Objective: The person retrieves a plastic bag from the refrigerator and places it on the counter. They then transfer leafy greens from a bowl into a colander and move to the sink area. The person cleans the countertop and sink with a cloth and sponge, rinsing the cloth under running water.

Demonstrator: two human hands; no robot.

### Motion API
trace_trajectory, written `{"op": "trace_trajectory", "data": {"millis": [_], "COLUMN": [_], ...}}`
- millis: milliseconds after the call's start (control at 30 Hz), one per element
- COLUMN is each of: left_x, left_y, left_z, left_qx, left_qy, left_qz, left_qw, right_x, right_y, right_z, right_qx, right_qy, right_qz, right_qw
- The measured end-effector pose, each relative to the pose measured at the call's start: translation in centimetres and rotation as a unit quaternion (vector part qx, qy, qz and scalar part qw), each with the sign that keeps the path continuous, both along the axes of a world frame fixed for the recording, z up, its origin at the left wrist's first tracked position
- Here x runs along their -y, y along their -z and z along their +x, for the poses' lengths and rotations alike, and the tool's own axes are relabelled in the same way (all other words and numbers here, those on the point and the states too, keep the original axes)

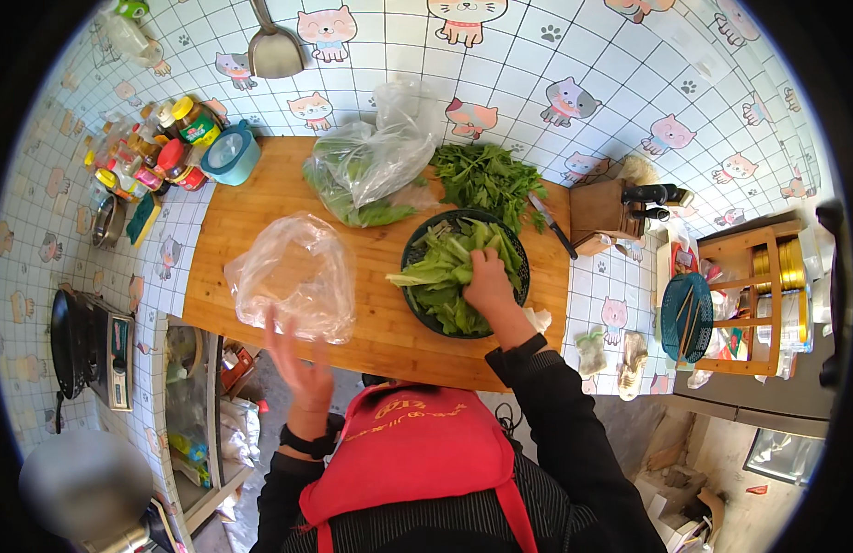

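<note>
A dark green plastic basket (407, 304) stands on the wooden board, heaped with leafy greens (440, 259). My right hand (494, 285) is in the basket with its fingers curled into the leaves; the fingertips are partly hidden. Blurred by motion, my left hand (302, 370) is at the board's front edge, fingers spread and nothing visible in them. Just beyond its fingertips a crumpled clear plastic bag (295, 276) lies on the board, with no contents visible. Behind the basket rests a pile of leafy herbs (485, 176), and left of that a clear bag of greens (371, 166).
A knife (552, 225) lies right of the basket, near a wooden knife block (595, 214). Bottles and jars (146, 148) and a blue lidded container (231, 155) stand at back left. A blue basket with chopsticks (687, 318) is on the right. A pan (70, 342) sits far left.
</note>
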State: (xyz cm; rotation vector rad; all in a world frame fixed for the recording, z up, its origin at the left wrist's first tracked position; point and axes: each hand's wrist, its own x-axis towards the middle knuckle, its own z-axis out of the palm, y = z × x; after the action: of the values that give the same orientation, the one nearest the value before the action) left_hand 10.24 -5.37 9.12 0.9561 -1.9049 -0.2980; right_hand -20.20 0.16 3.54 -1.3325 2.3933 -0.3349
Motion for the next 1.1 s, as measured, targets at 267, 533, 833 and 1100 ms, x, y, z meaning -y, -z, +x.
{"op": "trace_trajectory", "data": {"millis": [267, 533, 833, 1100], "left_x": [-1.2, 1.4, 1.8, 0.5], "left_y": [6.0, 11.8, 10.2, 10.0], "left_z": [-5.1, -11.1, -13.3, -12.3], "left_qx": [0.029, 0.078, -0.039, -0.218], "left_qy": [0.178, 0.133, 0.142, 0.145], "left_qz": [0.382, 0.531, 0.669, 0.656], "left_qw": [0.906, 0.833, 0.728, 0.708], "right_x": [-1.5, -2.3, -1.7, -2.6], "right_y": [-2.1, -3.4, 1.2, -0.6], "right_z": [-3.2, -1.7, 0.0, 5.6], "right_qx": [0.038, 0.092, 0.227, 0.064], "right_qy": [0.085, 0.025, 0.104, -0.108], "right_qz": [-0.136, 0.012, 0.014, -0.032], "right_qw": [0.986, 0.995, 0.968, 0.992]}}
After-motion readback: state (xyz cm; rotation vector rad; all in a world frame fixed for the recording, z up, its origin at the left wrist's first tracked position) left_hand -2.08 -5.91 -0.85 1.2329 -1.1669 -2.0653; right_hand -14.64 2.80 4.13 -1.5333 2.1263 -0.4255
